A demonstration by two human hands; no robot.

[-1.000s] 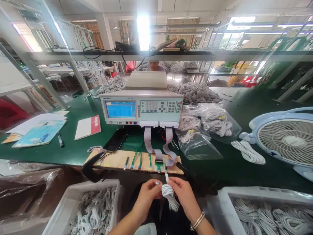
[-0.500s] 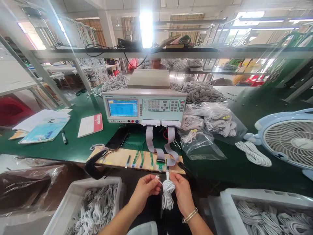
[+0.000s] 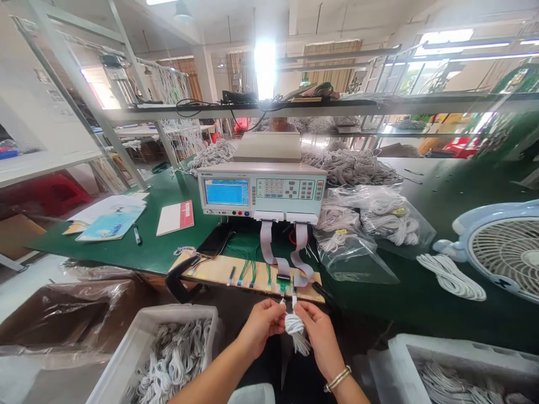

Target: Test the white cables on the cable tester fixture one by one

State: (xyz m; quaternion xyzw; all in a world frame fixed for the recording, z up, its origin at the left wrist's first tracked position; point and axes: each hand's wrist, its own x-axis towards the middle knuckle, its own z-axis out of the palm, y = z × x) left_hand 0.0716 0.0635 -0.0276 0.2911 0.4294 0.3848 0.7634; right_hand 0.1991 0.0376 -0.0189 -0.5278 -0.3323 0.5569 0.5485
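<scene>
A coiled white cable (image 3: 297, 332) hangs between my hands at the front edge of a wooden board (image 3: 219, 270). My left hand (image 3: 266, 321) pinches one plug of this cable, its tip up against the small green circuit board (image 3: 283, 288); whether it is seated I cannot tell. My right hand (image 3: 319, 332) grips the cable's other white plug (image 3: 294, 299), which lines up with a dark socket beside the circuit board. Grey ribbon cables (image 3: 268, 247) run from the board's sockets up to a tester (image 3: 273, 197) with a lit blue screen.
White bins with coiled cables stand at left (image 3: 105, 365) and right (image 3: 404, 359). On the green table lie bagged cables (image 3: 337, 221), a loose cable coil (image 3: 452, 276), a fan (image 3: 509, 247), a notebook (image 3: 174, 217), papers (image 3: 112, 217) and a marker (image 3: 137, 234). A black clamp (image 3: 179, 286) grips the board's left end.
My left hand has raised its plug from below the board up to the green circuit board. My right hand still holds the other plug. The camera view has shifted slightly.
</scene>
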